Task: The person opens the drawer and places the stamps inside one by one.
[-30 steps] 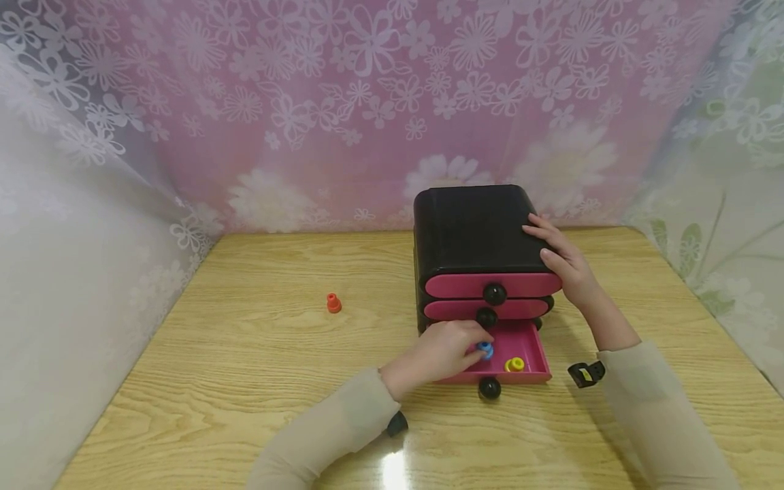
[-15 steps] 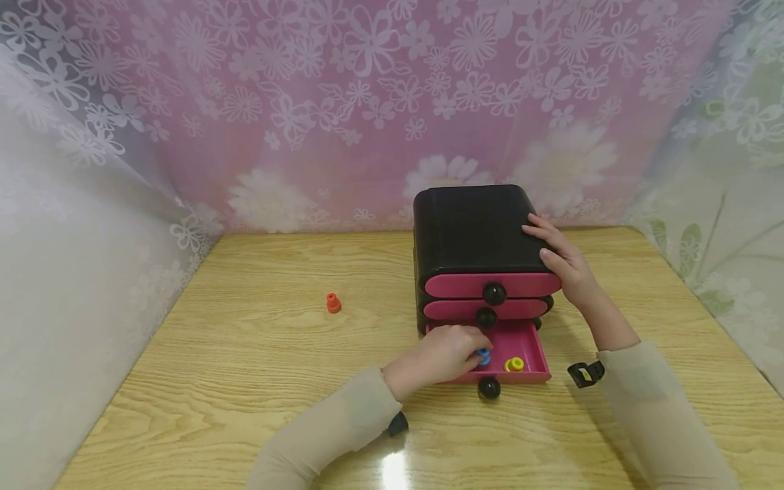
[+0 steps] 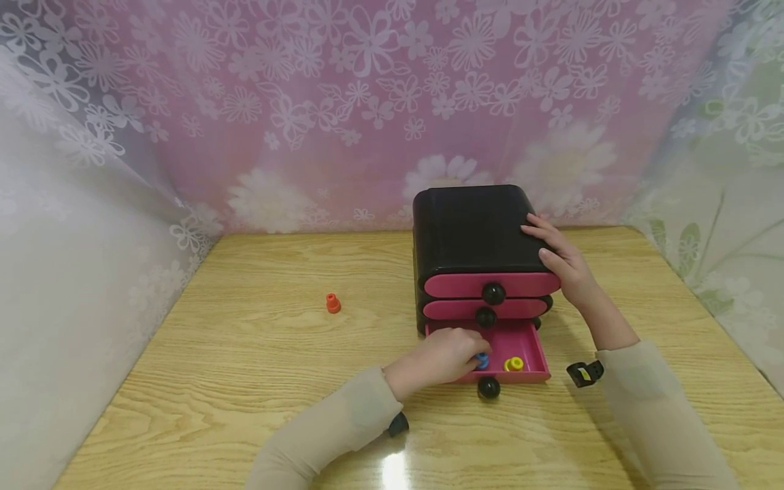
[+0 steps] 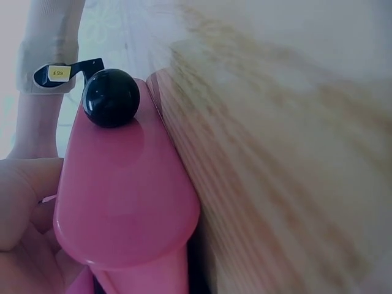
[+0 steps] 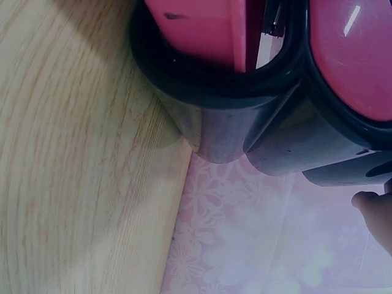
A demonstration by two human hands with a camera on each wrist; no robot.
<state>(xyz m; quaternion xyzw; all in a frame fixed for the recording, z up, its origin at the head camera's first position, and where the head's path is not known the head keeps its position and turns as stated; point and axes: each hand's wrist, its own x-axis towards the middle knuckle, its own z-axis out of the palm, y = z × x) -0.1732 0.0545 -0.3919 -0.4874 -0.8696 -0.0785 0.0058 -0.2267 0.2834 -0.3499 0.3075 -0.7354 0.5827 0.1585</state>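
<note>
A small black cabinet with pink drawers stands on the table, its bottom drawer pulled out. My left hand reaches down into that drawer and pinches a small blue stepped plastic peg, partly hidden by the fingers. Beside it in the drawer lies a similar yellow peg. My right hand rests on the cabinet's right side, fingers reaching over the top edge. In the left wrist view, the left hand is behind the pink drawer front.
A red stepped peg stands on the wooden table, left of the cabinet. Round black knobs stick out from the drawer fronts. A flowered cloth hangs behind the table.
My left hand has lowered slightly in the drawer, and the blue peg has shifted a little toward the drawer front. The right hand stays on the cabinet.
</note>
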